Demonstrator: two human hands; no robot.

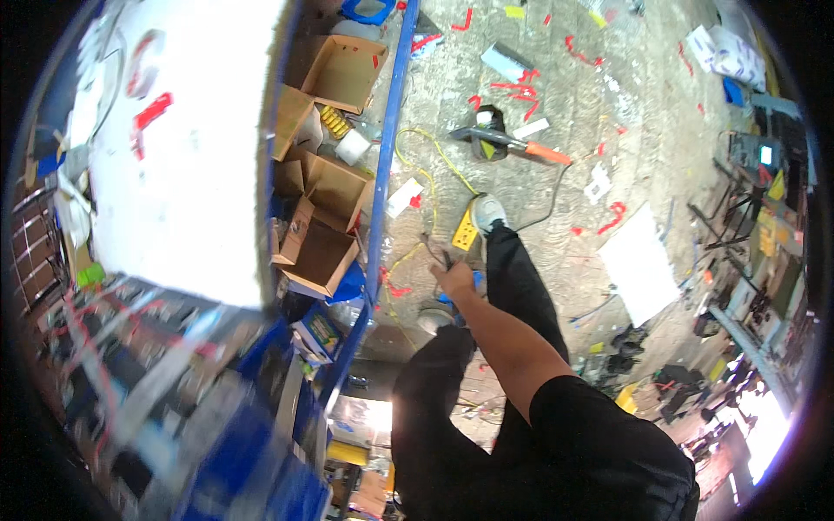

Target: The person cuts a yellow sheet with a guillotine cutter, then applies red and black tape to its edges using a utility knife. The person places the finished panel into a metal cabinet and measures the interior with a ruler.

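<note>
Right hand (458,280), fingers closed on a dark cord (446,259), near a yellow power strip (465,227) (beside the person's shoe (489,212)) on the littered floor (556,247).

The grey floor (560,247) carries a yellow power strip (465,227) toward its left edge, a dark tool with an orange handle (512,141), a white sheet (643,267) farther right, and scattered red scraps (614,217). A red piece (153,115) lies on the white tabletop (187,200).

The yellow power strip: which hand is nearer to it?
Right, as far as shown: right hand just below the yellow power strip in the picture; left hand out of view.
</note>
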